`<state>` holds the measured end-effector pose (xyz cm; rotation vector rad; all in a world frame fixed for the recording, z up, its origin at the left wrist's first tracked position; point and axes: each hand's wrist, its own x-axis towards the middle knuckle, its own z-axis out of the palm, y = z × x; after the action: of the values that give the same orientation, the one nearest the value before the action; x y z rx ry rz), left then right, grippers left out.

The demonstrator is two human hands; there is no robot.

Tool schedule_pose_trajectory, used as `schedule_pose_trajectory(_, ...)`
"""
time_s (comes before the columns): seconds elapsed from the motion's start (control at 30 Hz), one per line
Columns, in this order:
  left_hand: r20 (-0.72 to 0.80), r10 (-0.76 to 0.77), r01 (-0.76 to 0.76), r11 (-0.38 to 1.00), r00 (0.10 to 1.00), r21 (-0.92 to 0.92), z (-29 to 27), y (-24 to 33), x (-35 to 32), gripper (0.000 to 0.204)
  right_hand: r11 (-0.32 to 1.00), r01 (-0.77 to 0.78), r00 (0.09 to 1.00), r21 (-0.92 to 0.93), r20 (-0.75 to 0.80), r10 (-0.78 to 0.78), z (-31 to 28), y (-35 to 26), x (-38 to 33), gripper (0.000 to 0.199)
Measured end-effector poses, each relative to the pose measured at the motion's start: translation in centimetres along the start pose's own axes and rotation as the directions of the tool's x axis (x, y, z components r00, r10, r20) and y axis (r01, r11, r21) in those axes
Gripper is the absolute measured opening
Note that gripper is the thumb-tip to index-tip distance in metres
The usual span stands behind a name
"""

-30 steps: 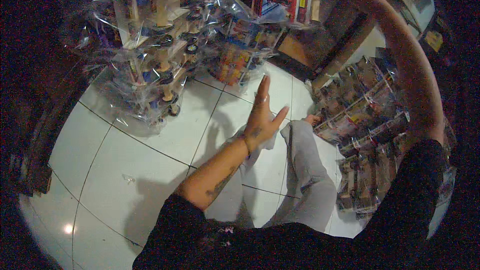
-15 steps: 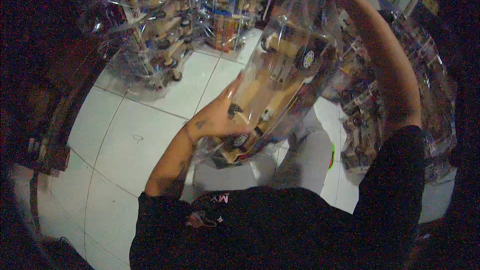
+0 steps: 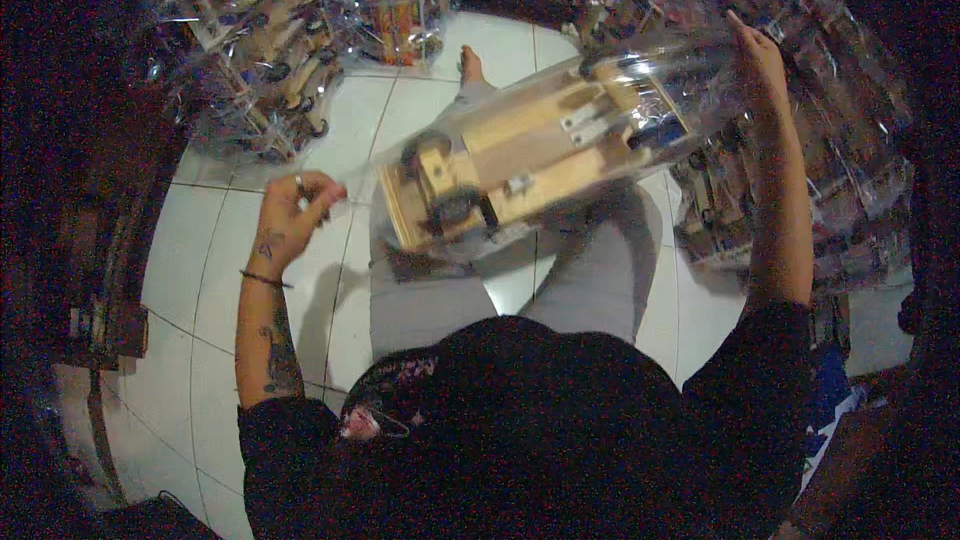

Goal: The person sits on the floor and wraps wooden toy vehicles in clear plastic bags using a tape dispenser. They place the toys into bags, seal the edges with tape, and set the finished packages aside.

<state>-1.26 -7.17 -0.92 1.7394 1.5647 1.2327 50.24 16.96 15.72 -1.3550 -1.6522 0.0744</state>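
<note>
The person sits on a white tiled floor (image 3: 200, 240) with both arms raised and spread, holding one long wooden toy vehicle wrapped in clear plastic film (image 3: 530, 155) across the lap. The left hand (image 3: 290, 215) is lifted at about chest level, forearm upright, wrist bent back; its fingers (image 3: 325, 202) are curled shut, pinching the thin loose end of the clear wrapping at the package's left tip. The right hand (image 3: 757, 58) reaches higher and farther out, the arm nearly straight from a black sleeve; its fingers close over the gathered plastic at the package's right end, though how tightly cannot be told, as the glare of the film hides the fingertips.

The wrapped toy hangs tilted between the two hands, its left end lower, above the person's two grey-trousered legs (image 3: 590, 280). One bare foot (image 3: 470, 65) shows beyond the package.

One toy is in hand. To the upper left lies a heap of similar plastic-wrapped wooden toys (image 3: 250, 50), too tangled to count. Another stack of wrapped toys (image 3: 820, 170) stands at the right, just beside the right arm. One small colourful box (image 3: 400, 10) stands on the floor at the top.
</note>
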Motion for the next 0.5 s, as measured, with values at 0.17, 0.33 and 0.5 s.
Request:
schedule_pose_trajectory(0.17, 0.057, 0.2, -0.208, 0.951, 0.978, 0.229, 0.0, 1.1, 4.6, 0.014, 0.981, -0.105, 0.979, 0.166, -0.158, 0.132, 0.5, 1.5, 0.0, 0.046)
schedule_pose_trajectory(0.33, 0.131, 0.177, -0.18, 0.983, 0.975, 0.013, 8.6, 2.6, 9.9, 0.083, 0.924, 0.029, 0.97, 0.381, 0.211, -0.117, 7.6, -10.5, -4.3, 0.038)
schedule_pose_trajectory(0.5, 0.146, 0.287, -0.293, 0.956, 0.947, 0.019, 20.0, 3.9, 15.3, 0.103, 0.863, 0.305, 0.855, 0.402, 0.283, -0.434, 18.2, -14.5, -8.4, 0.041)
